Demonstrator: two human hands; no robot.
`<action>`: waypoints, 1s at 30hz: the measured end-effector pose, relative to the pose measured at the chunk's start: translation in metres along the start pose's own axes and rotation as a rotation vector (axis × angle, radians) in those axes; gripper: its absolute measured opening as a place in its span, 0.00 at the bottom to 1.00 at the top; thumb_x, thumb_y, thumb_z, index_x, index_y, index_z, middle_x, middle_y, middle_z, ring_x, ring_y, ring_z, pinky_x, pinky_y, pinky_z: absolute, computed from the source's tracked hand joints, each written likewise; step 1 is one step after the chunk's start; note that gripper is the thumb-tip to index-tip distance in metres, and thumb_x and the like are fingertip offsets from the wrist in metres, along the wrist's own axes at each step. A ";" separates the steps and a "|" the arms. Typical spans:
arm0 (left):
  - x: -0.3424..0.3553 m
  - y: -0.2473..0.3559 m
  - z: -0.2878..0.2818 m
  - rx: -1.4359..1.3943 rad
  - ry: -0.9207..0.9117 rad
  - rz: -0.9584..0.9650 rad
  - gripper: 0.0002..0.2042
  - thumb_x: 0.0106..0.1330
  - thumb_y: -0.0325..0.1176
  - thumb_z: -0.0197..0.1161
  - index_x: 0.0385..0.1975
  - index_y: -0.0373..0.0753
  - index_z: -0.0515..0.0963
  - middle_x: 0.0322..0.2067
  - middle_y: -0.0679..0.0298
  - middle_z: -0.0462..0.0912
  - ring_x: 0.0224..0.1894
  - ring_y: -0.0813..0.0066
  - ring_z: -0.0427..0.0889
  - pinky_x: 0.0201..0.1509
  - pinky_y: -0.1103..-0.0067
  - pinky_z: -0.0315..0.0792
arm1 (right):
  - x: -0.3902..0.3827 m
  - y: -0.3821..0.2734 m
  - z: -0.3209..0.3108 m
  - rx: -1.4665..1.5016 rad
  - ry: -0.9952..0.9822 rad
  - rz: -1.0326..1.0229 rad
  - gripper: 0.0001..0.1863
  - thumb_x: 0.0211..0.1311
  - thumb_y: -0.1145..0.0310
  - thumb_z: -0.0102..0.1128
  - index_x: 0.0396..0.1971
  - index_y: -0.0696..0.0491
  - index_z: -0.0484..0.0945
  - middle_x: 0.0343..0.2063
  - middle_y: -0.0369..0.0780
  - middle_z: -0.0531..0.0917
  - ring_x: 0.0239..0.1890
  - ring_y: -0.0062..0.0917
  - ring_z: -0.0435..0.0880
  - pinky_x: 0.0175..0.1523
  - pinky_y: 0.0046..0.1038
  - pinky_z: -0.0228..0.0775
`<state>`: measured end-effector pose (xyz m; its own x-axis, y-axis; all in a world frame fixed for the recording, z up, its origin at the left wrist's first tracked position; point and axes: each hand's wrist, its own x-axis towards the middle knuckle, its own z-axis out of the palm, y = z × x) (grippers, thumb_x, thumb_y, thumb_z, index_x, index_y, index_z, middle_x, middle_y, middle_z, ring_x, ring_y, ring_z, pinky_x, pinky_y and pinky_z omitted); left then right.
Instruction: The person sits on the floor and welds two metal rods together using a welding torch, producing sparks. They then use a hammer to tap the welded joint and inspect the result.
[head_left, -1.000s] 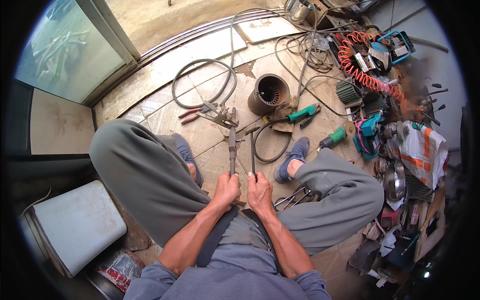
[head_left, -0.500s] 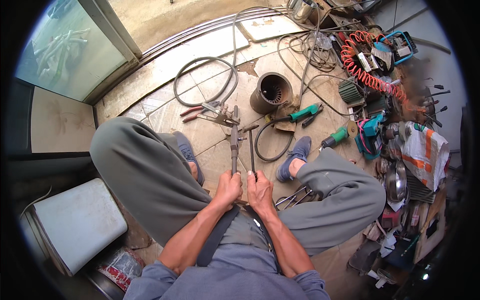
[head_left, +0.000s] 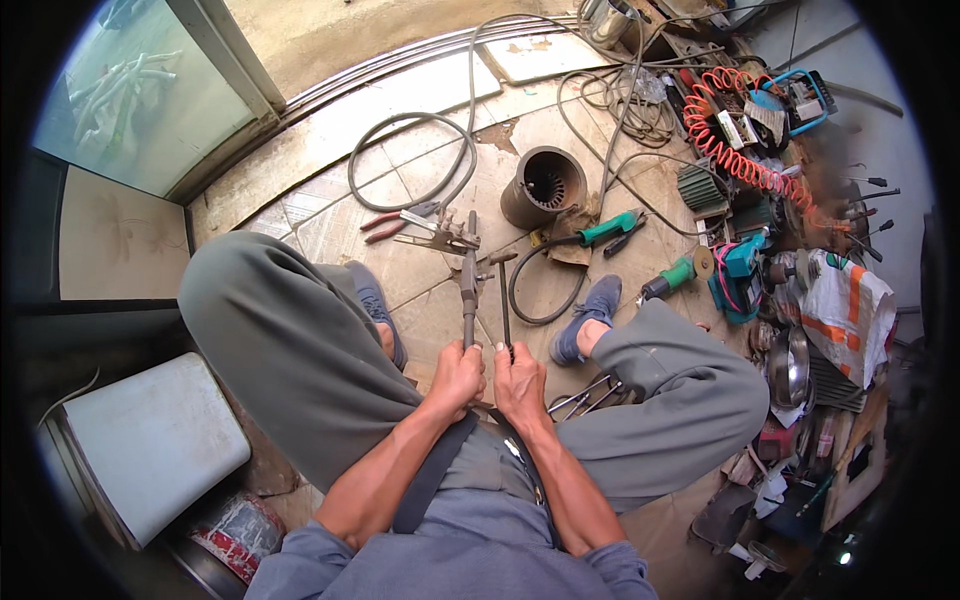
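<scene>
My left hand (head_left: 458,383) is closed round a long grey metal shaft (head_left: 469,315) with a clamp-like metal head (head_left: 448,237) at its far end. Beside it, my right hand (head_left: 519,385) grips a thin dark metal rod (head_left: 505,315) topped by a short crosspiece (head_left: 502,258). Red-handled pliers (head_left: 386,230) lie by the clamp-like head. Just beyond the tools stands a hollow dark metal cylinder (head_left: 542,205), finned inside. A green-handled tool (head_left: 605,228) on a dark cable lies to its right.
A green angle grinder (head_left: 672,275), teal power tool (head_left: 738,280), orange coiled hose (head_left: 740,150) and clutter crowd the right. Cables (head_left: 385,122) loop across the tiles. A glass door (head_left: 140,100) is upper left; a white flat-topped object (head_left: 155,450) sits lower left. My feet frame the tools.
The view has shifted very slightly. Both hands keep the same grips on the shaft and rod, in almost the same places.
</scene>
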<state>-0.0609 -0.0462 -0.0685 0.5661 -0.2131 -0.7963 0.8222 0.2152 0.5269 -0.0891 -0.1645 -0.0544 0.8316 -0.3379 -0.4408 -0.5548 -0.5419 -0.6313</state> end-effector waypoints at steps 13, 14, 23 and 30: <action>0.003 0.000 -0.002 -0.008 0.005 0.027 0.09 0.76 0.34 0.50 0.37 0.33 0.68 0.20 0.66 0.68 0.13 0.79 0.67 0.12 0.76 0.60 | 0.002 0.001 0.002 -0.003 0.032 -0.083 0.18 0.70 0.60 0.54 0.31 0.63 0.75 0.26 0.62 0.80 0.35 0.63 0.80 0.38 0.53 0.70; 0.003 0.003 0.001 -0.047 -0.013 0.014 0.09 0.76 0.34 0.50 0.37 0.33 0.68 0.20 0.66 0.68 0.13 0.79 0.67 0.12 0.76 0.59 | 0.001 0.001 0.000 0.010 0.068 -0.103 0.18 0.70 0.59 0.54 0.32 0.63 0.76 0.26 0.62 0.80 0.35 0.63 0.80 0.38 0.53 0.70; 0.002 -0.001 0.000 0.005 -0.009 -0.018 0.10 0.76 0.35 0.49 0.45 0.34 0.69 0.21 0.68 0.67 0.15 0.81 0.66 0.15 0.78 0.60 | 0.006 0.008 0.004 -0.066 0.115 -0.113 0.21 0.71 0.57 0.54 0.28 0.62 0.75 0.23 0.59 0.79 0.29 0.57 0.81 0.34 0.49 0.69; 0.002 -0.003 0.002 0.008 0.016 0.062 0.10 0.75 0.34 0.50 0.33 0.33 0.68 0.18 0.65 0.70 0.13 0.77 0.69 0.12 0.75 0.62 | 0.011 0.008 0.004 0.013 -0.038 0.037 0.21 0.71 0.57 0.54 0.28 0.63 0.76 0.24 0.60 0.79 0.32 0.59 0.81 0.36 0.49 0.69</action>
<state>-0.0617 -0.0495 -0.0710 0.6151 -0.1843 -0.7666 0.7860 0.2200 0.5778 -0.0842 -0.1698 -0.0669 0.8090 -0.3277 -0.4881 -0.5857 -0.5198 -0.6218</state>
